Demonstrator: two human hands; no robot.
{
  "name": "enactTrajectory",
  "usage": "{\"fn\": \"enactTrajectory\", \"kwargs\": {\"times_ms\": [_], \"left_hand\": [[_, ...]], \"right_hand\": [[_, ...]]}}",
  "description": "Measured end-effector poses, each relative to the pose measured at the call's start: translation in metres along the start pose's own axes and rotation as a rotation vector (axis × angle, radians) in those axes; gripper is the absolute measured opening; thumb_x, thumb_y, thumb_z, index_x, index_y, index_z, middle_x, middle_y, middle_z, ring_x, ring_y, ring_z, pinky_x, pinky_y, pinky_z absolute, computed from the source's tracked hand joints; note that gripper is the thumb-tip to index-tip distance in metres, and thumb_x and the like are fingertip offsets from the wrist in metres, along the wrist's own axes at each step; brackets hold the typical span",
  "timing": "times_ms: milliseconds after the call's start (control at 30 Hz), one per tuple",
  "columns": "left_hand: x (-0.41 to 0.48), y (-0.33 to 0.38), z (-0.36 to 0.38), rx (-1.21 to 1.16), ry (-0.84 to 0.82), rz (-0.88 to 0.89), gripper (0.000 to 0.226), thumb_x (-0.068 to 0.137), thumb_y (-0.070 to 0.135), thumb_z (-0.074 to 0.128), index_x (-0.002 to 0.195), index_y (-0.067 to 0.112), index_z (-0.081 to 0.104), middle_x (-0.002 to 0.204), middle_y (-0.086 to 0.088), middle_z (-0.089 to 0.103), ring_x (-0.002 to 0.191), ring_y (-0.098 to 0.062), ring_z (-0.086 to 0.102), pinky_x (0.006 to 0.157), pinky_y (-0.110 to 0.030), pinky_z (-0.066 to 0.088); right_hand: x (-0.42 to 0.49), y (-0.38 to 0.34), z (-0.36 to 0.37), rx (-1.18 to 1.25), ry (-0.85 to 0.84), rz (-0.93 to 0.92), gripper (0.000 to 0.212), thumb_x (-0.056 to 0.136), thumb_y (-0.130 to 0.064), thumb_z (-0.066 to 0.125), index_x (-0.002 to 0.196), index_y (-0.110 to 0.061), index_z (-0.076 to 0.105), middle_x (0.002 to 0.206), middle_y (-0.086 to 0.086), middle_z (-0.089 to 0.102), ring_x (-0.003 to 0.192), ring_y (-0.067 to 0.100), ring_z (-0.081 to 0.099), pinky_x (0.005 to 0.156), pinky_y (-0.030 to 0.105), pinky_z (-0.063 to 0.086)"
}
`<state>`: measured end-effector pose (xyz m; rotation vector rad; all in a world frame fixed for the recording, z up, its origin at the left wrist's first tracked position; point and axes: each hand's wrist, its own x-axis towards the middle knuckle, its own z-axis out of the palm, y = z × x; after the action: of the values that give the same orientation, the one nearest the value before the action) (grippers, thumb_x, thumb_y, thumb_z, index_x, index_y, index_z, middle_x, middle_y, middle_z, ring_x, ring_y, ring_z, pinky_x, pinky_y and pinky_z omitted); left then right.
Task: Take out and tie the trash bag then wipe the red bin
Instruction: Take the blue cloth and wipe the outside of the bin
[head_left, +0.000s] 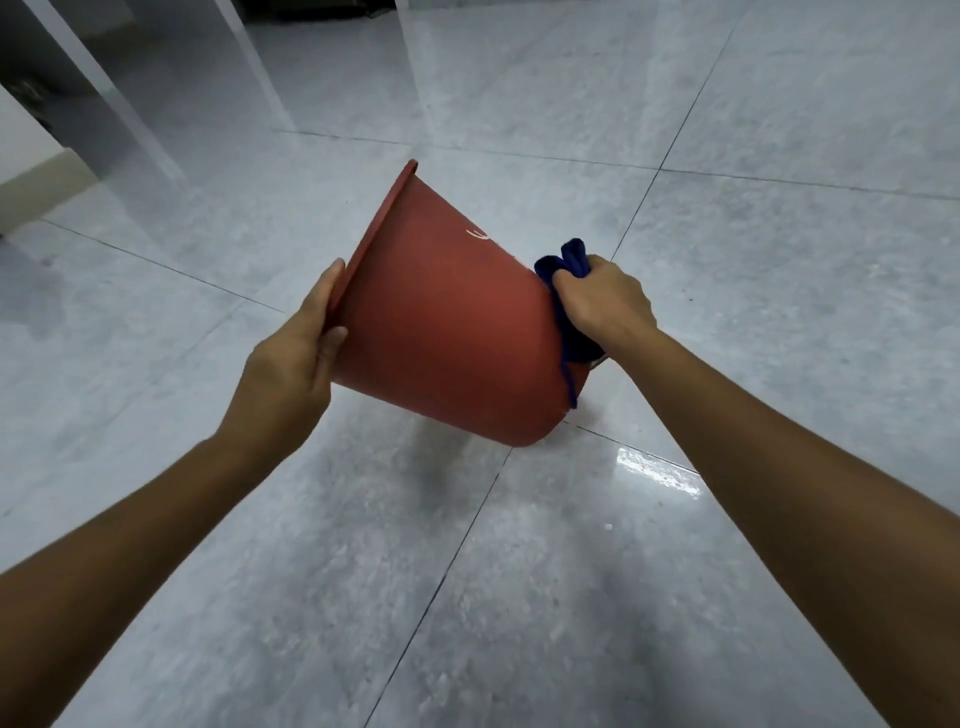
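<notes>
The red bin (441, 322) is held up off the floor, tipped on its side with its mouth facing left and its base toward the right. My left hand (291, 364) grips the bin's rim at the lower left, thumb over the edge. My right hand (602, 301) is closed around a dark blue cloth (566, 270), which is pressed against the bin's base end at the right. Part of the cloth hangs down along the bin's lower right edge. The inside of the bin is hidden. No trash bag is in view.
A glossy grey tiled floor (727, 208) spreads under and around the bin, with a bright reflection at the right. White table or furniture legs (249, 62) stand at the upper left, beside a pale wall base (36, 187) at the far left.
</notes>
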<state>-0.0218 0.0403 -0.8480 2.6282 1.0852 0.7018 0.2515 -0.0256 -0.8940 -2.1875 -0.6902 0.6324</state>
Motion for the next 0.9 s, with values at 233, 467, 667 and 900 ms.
{"fn": "enactTrajectory", "kwargs": {"times_ms": [233,467,667,900], "left_hand": [[0.041,0.041,0.002,0.019,0.139,0.067,0.043,0.101,0.019,0.038,0.143,0.016,0.038,0.079,-0.016,0.062,0.064,-0.028,0.054,0.065,-0.027,0.038],[0.064,0.026,-0.006,-0.106,0.068,-0.172,0.041,0.101,0.025,0.035,0.141,0.025,0.043,0.138,-0.002,0.054,0.126,-0.02,0.049,0.096,-0.014,0.029],[0.067,0.031,-0.003,-0.112,0.062,-0.145,0.04,0.101,0.026,0.034,0.14,0.027,0.043,0.135,-0.004,0.056,0.123,-0.023,0.052,0.097,-0.022,0.034],[0.067,0.027,-0.006,-0.173,0.03,-0.172,0.041,0.102,0.03,0.031,0.141,0.028,0.042,0.142,0.003,0.05,0.13,-0.016,0.045,0.099,-0.016,0.029]], "right_hand": [[-0.05,-0.062,0.018,0.016,0.11,-0.424,0.059,0.087,-0.049,0.047,0.144,-0.043,0.034,0.12,0.005,0.046,0.099,0.028,0.055,0.085,0.039,0.05],[-0.042,0.014,0.018,-0.056,0.262,-0.148,0.054,0.085,-0.051,0.046,0.139,-0.049,0.038,0.118,0.005,0.049,0.1,0.028,0.056,0.077,0.035,0.042],[-0.05,0.015,0.011,-0.062,0.216,-0.106,0.054,0.088,-0.047,0.045,0.141,-0.043,0.038,0.123,0.01,0.049,0.107,0.033,0.054,0.088,0.042,0.049],[-0.064,0.008,0.021,-0.093,0.223,-0.337,0.061,0.084,-0.049,0.05,0.141,-0.051,0.031,0.122,0.001,0.046,0.107,0.025,0.053,0.083,0.042,0.052]]}}
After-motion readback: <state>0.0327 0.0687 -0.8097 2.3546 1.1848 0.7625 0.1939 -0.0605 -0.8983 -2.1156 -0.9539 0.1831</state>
